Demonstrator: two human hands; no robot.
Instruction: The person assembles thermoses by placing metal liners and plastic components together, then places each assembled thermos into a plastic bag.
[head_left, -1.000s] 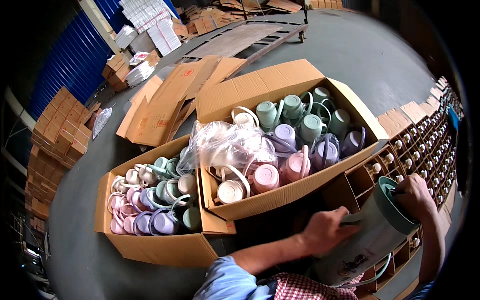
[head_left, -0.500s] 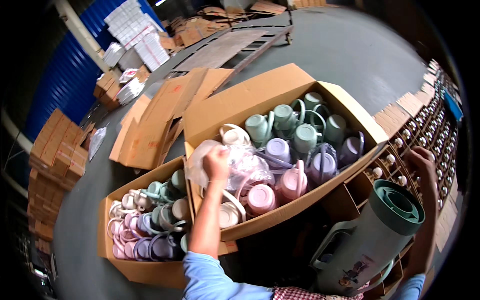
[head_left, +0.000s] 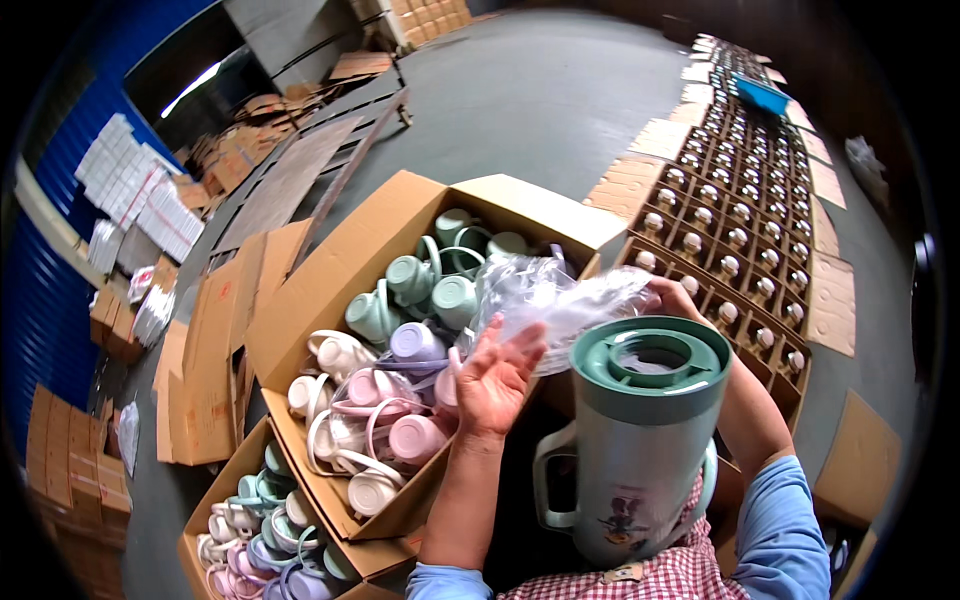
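A crumpled clear plastic bag [head_left: 570, 300] stretches in front of me, its far-right end pinched in my right hand [head_left: 678, 296]. Palm up and fingers spread, my left hand [head_left: 497, 385] is at the bag's lower left edge; whether it touches the film is unclear. Between my forearms a tall pale-green thermos jug [head_left: 640, 470] stands against my checked apron, with a darker green ringed end up, a side handle and a small printed figure. Left of it, an open carton [head_left: 345, 255] holds green, purple, pink and cream cup-shaped parts [head_left: 415, 438] with loop handles.
A second carton [head_left: 212, 508] of similar parts sits lower left. At right, divided cardboard trays [head_left: 640, 232] hold rows of silvery, pale-tipped pieces, with a blue bin [head_left: 762, 95] farther off. Flattened cardboard [head_left: 215, 350], a low metal-framed cart [head_left: 300, 175] and stacked boxes [head_left: 75, 460] stand left.
My left hand has moved right from over the carton and spread its fingers. The bag now reaches my right hand, which holds its end. The jug stands more upright; the view has turned right.
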